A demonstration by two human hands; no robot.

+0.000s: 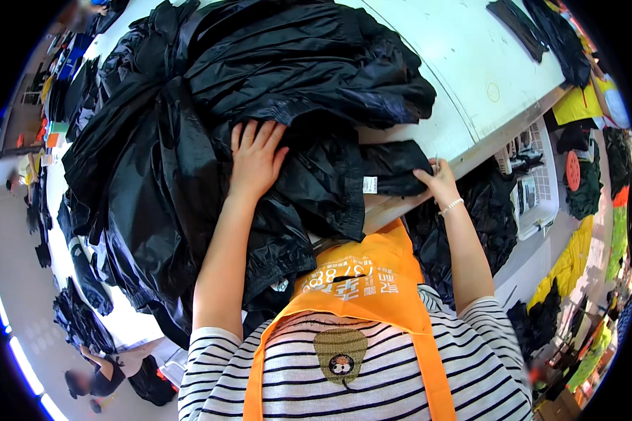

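Note:
A big heap of shiny black garments point(274, 63) with gathered elastic edges covers the left and middle of the table. My left hand point(256, 158) lies flat on the heap, fingers stretched out. Near the table's front edge, my right hand point(439, 184) pinches the right end of a small flat black cloth piece point(397, 167). A white label point(370, 184) shows at that piece's left end, beside the gathered edge of a black garment point(323, 189). Whether the cloth piece is joined to that garment I cannot tell.
The white table point(470, 77) runs to the far right, where more dark garments point(519, 28) lie. Below its edge are a white plastic basket point(541, 189) and a pile of black cloth point(470, 224). Yellow cloth point(565, 263) lies farther right. Another person point(102, 368) is at the lower left.

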